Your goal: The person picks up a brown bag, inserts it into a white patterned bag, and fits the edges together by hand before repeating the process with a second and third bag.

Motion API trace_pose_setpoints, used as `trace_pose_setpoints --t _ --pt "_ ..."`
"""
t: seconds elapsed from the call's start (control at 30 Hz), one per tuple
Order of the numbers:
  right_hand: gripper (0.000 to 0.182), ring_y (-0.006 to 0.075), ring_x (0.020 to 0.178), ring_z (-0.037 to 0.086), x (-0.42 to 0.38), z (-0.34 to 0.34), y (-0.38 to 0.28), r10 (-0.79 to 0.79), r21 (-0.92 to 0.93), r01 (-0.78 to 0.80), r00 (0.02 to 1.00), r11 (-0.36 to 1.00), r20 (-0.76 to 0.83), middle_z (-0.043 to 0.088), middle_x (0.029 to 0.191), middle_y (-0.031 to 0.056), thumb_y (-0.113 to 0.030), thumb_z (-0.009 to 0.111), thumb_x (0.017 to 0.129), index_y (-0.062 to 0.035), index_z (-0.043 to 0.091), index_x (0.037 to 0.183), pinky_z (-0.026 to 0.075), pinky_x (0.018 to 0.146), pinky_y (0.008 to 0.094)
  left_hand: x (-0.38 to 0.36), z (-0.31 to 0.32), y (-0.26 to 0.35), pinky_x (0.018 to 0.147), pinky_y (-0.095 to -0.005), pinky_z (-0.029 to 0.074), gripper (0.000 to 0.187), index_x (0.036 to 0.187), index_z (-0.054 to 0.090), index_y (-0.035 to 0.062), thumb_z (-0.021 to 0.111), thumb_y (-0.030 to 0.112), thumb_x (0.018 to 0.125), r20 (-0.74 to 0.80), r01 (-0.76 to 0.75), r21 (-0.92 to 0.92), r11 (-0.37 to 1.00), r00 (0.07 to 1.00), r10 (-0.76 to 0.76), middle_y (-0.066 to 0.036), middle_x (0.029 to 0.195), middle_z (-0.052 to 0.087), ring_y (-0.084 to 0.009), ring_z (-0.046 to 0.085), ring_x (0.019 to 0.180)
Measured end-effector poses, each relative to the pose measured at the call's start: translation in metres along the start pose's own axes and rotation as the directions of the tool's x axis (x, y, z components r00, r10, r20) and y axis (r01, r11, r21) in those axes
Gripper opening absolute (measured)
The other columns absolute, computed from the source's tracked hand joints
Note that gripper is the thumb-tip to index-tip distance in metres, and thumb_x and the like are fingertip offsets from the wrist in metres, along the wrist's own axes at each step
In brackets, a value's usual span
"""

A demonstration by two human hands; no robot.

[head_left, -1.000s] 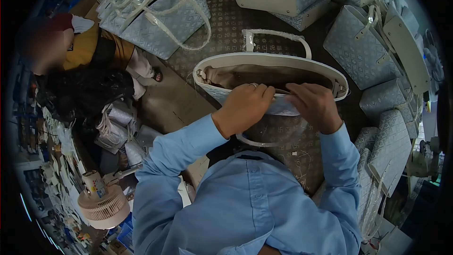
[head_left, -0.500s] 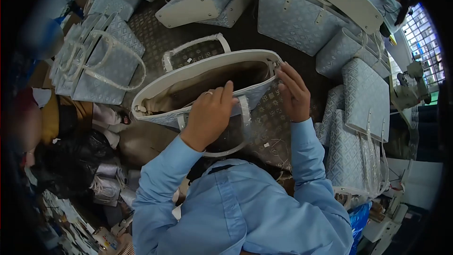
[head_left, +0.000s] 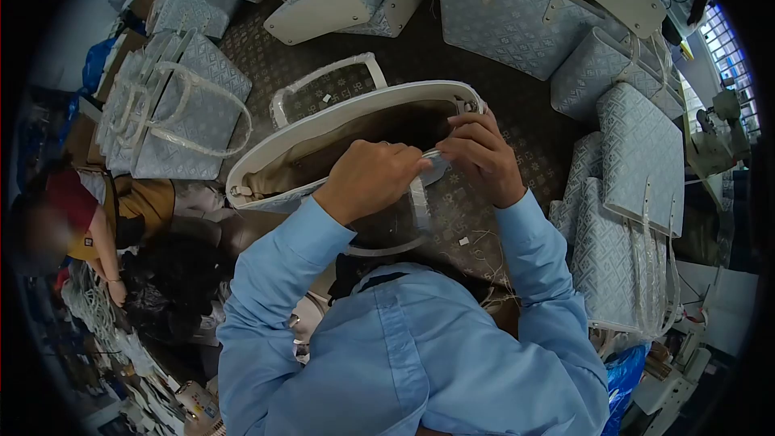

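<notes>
A tote bag point(head_left: 282, 145) with a cream rim and pale blue patterned sides stands in front of me, its mouth open and its beige lining showing. One plastic-wrapped handle point(head_left: 327, 79) lies out behind it, the other on my side. My left hand point(head_left: 373, 179) is closed at the front rim, its fingertips pinching the edge. Close beside it, my right hand point(head_left: 487, 160) has its fingers bent around the same rim near the bag's right end. The fingertips of both hands nearly meet there, and they partly hide the edge.
Similar totes stand around the dark patterned table point(head_left: 500, 226): a row at left point(head_left: 190, 101), a large one behind point(head_left: 508, 20), a stack at right point(head_left: 638, 161). At left, a person point(head_left: 77, 202) reaches toward a black plastic bag point(head_left: 173, 287). Loose threads and a white scrap point(head_left: 463, 241) lie nearby.
My left hand has moved right and closed on the rim. My right hand has shifted slightly left and bent its fingers onto the edge. The person at left has come further into view.
</notes>
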State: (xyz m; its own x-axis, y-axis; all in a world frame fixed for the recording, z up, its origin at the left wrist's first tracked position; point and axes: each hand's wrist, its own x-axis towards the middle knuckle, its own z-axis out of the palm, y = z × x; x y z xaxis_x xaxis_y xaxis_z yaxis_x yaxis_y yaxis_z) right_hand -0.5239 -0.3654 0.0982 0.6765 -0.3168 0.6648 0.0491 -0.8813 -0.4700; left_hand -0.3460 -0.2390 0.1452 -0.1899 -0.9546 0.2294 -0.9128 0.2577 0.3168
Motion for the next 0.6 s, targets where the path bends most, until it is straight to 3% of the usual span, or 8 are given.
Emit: trace_pose_setpoints --t 0.1,0.17,0.2,0.27,0.3,0.43,0.5,0.6 --pt "0.025 0.0271 0.114 0.055 0.007 -0.004 -0.007 -0.05 0.026 0.051 0.998 0.998 -0.032 0.062 0.112 0.0082 -0.009 0.07 0.079 -0.0098 0.069 0.104 0.037 0.103 0.0498 0.005 -0.002 0.007 0.056 -0.0386 0.05 0.031 0.077 0.061 0.0056 0.053 0.03 0.094 -0.059 0.018 0.002 1.0 0.998 -0.018 -0.011 0.069 0.063 -0.0276 0.064 0.066" --pt "0.032 0.0235 0.115 0.054 0.012 -0.008 -0.016 0.193 0.254 -0.118 0.937 0.96 -0.293 0.057 0.122 0.0112 -0.013 0.064 0.087 -0.0061 0.061 0.118 0.037 0.103 0.0428 0.009 -0.007 0.017 0.058 -0.0384 0.046 0.037 0.082 0.062 0.0005 0.051 0.033 0.096 0.135 0.309 -0.202 0.929 0.949 -0.286 -0.014 0.072 0.062 -0.0289 0.061 0.065" --pt "0.034 0.0222 0.115 0.054 0.014 -0.005 -0.017 0.28 0.339 -0.153 0.888 0.928 -0.365 0.056 0.126 0.0122 -0.015 0.062 0.09 -0.0049 0.059 0.123 0.037 0.103 0.0405 0.016 -0.014 0.015 0.058 -0.0384 0.046 0.037 0.082 0.062 0.0005 0.051 0.033 0.096 0.141 0.305 -0.206 0.93 0.949 -0.28 -0.014 0.072 0.062 -0.0289 0.061 0.065" --pt "0.045 0.0161 0.115 0.052 0.007 0.014 -0.005 0.651 0.729 -0.377 0.749 0.572 -0.124 0.048 0.136 0.0146 -0.022 0.051 0.097 -0.0018 0.045 0.136 0.039 0.099 0.0299 0.034 -0.024 0.003 0.059 -0.0358 0.044 0.042 0.081 0.06 -0.0025 0.05 0.035 0.096 0.599 0.506 -0.36 0.784 0.77 -0.221 -0.011 0.067 0.06 -0.0186 0.058 0.061" --pt "0.046 0.0123 0.111 0.052 0.01 0.023 -0.009 0.699 0.818 -0.384 0.714 0.43 -0.033 0.053 0.128 0.0111 -0.025 0.049 0.098 -0.0015 0.042 0.137 0.041 0.094 0.0246 0.04 -0.02 -0.007 0.067 -0.0307 0.045 0.039 0.091 0.065 -0.0025 0.052 0.034 0.096 0.692 0.571 -0.426 0.702 0.706 -0.154 -0.006 0.073 0.062 -0.0102 0.055 0.071" --pt "0.039 0.012 0.103 0.053 0.016 0.04 0.001 0.728 0.857 -0.326 0.68 0.4 -0.081 0.057 0.118 0.009 -0.022 0.046 0.098 -0.0012 0.048 0.131 0.042 0.09 0.0248 0.038 -0.008 -0.016 0.077 -0.0265 0.046 0.038 0.103 0.067 -0.0022 0.055 0.033 0.095 0.636 0.624 -0.515 0.587 0.738 -0.226 -0.003 0.088 0.065 -0.0093 0.056 0.082" --pt "0.034 0.0116 0.098 0.053 0.021 0.043 0.003 0.762 0.839 -0.359 0.64 0.409 -0.097 0.058 0.109 0.0068 -0.019 0.045 0.097 -0.0007 0.051 0.125 0.042 0.087 0.0252 0.035 -0.003 -0.021 0.084 -0.0243 0.044 0.041 0.114 0.064 -0.0024 0.058 0.032 0.094 0.63 0.637 -0.631 0.444 0.754 -0.186 -0.004 0.1 0.066 -0.0093 0.056 0.091" --pt "0.032 0.0115 0.096 0.054 0.019 0.044 0.004 0.767 0.797 -0.394 0.628 0.457 -0.13 0.059 0.108 0.0073 -0.017 0.043 0.096 -0.0004 0.053 0.122 0.043 0.086 0.0251 0.037 -0.001 -0.022 0.084 -0.0239 0.044 0.041 0.115 0.063 -0.0026 0.059 0.032 0.094 0.643 0.657 -0.642 0.395 0.742 -0.19 -0.004 0.102 0.066 -0.0087 0.055 0.091"
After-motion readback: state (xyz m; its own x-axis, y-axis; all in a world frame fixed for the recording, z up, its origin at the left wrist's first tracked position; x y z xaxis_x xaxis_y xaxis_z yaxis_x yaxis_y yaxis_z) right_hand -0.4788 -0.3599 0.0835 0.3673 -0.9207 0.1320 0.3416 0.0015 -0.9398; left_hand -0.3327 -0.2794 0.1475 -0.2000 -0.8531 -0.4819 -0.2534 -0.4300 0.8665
